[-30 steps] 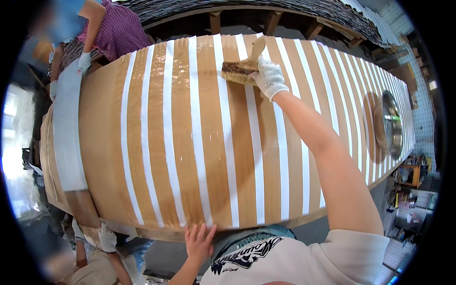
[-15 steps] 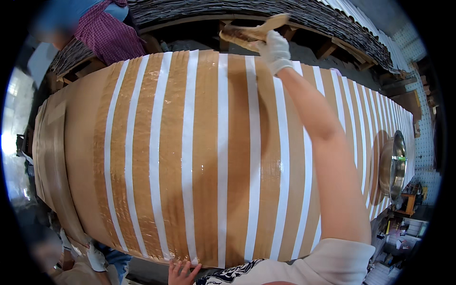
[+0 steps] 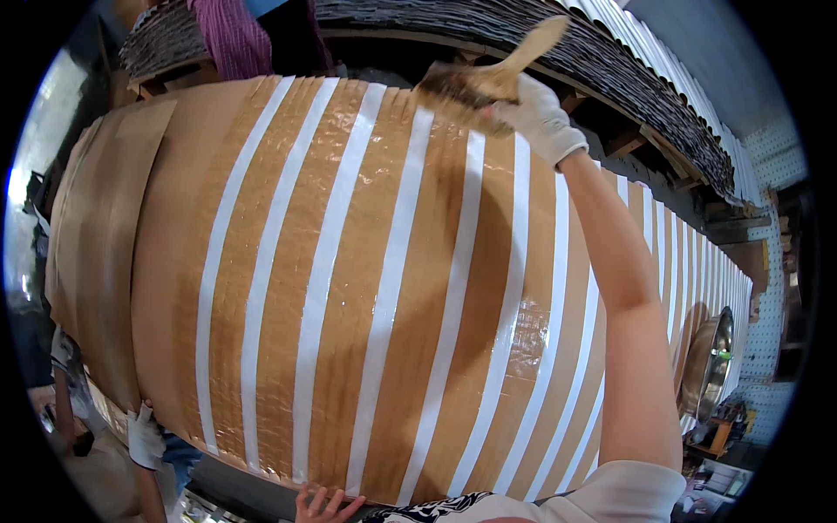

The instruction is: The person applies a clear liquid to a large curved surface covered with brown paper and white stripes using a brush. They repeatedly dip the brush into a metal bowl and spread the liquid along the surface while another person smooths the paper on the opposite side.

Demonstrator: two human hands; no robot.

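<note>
A white fabric glove (image 3: 551,131) covers the right hand (image 3: 536,115); its wide wooden brush (image 3: 488,83) is pale tan and dark brown; below it, overlapping brown paper sheets (image 3: 342,366) show parallel white stripes.

A wooden brush (image 3: 482,84) tilts at the far edge of glossy white-striped brown sheets (image 3: 420,261).

Between six and seven o'clock, the left grip (image 3: 328,507) is cut off by the view's lower edge. At one, some fingers of the right grip (image 3: 542,122) are hidden by the brush (image 3: 466,87). At eleven, a person in purple (image 3: 231,39) is cropped. At four, items (image 3: 724,429) beside the metal bowl (image 3: 697,370) are indistinct.
</note>
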